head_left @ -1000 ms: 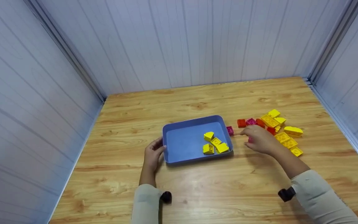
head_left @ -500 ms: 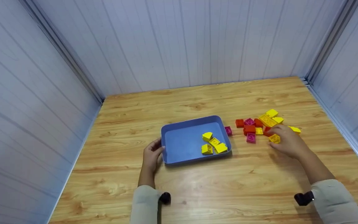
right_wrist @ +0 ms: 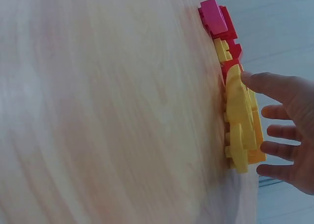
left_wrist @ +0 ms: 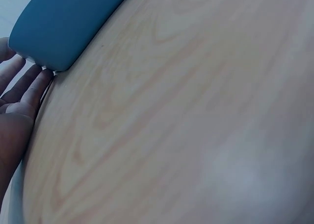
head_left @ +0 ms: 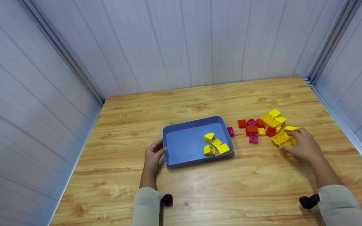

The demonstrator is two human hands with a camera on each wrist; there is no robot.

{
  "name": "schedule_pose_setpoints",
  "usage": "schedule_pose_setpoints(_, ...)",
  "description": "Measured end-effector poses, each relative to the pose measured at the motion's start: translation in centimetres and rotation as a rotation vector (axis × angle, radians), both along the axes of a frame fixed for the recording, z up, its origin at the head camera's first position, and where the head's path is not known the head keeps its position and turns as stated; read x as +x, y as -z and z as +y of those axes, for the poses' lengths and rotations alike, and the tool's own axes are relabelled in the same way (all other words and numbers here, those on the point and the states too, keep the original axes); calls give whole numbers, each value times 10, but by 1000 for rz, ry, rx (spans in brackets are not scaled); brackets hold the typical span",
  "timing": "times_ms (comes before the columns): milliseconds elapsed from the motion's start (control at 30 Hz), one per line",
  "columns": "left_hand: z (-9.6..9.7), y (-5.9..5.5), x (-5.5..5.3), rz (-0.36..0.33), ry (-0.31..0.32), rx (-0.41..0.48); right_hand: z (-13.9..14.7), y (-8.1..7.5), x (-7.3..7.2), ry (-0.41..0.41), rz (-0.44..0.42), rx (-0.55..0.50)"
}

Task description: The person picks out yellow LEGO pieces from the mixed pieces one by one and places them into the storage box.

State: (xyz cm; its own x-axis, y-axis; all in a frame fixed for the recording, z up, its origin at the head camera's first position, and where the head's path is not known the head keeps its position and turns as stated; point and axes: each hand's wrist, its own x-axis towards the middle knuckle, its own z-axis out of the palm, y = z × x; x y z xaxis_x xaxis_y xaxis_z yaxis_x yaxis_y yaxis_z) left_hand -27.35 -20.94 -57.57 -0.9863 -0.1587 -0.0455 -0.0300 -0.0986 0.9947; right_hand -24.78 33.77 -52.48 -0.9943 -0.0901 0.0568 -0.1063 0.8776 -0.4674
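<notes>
A shallow blue tray [head_left: 184, 142] sits on the table with several yellow bricks [head_left: 222, 148] in its right part. At the tray's left end is my left hand [head_left: 152, 158], its thumb over the rim and its fingers against the outer wall. In the left wrist view, the fingertips touch the tray's [left_wrist: 54, 33] lower edge. My right hand [head_left: 305, 147] is over the yellow bricks [head_left: 280, 138] at the pile's near right. The right wrist view shows that hand's fingers [right_wrist: 279, 150] spread apart and its thumb against or very near a yellow brick [right_wrist: 238, 104].
Red bricks [head_left: 251, 130], pink bricks [head_left: 253, 138] and more yellow bricks [head_left: 269, 120] lie loosely together right of the tray. One pink brick [head_left: 230, 131] lies right beside the tray's right wall. White panel walls [head_left: 184, 44] close the table [head_left: 200, 194] at the back and sides.
My right hand has moved right, from the pink and red bricks to the yellow ones. The near yellow bricks have shifted slightly. My left hand and the tray have stayed in place.
</notes>
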Motion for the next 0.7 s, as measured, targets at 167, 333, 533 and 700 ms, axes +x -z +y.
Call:
schedule_pose_setpoints(167, 0, 1, 0, 29, -1, -2, 1, 8, -1, 37, -66, -54)
schedule_pose_setpoints(333, 0, 3, -1, 43, 8, 2, 0, 11, -2, 45, -84, -70)
schedule_pose_setpoints(533, 0, -5, 2, 31, 41, 17, -1, 9, -2, 51, -103, -80)
schedule_pose_setpoints(700, 0, -5, 2, 49, 25, -4, -2, 3, 0, 67, -102, -87)
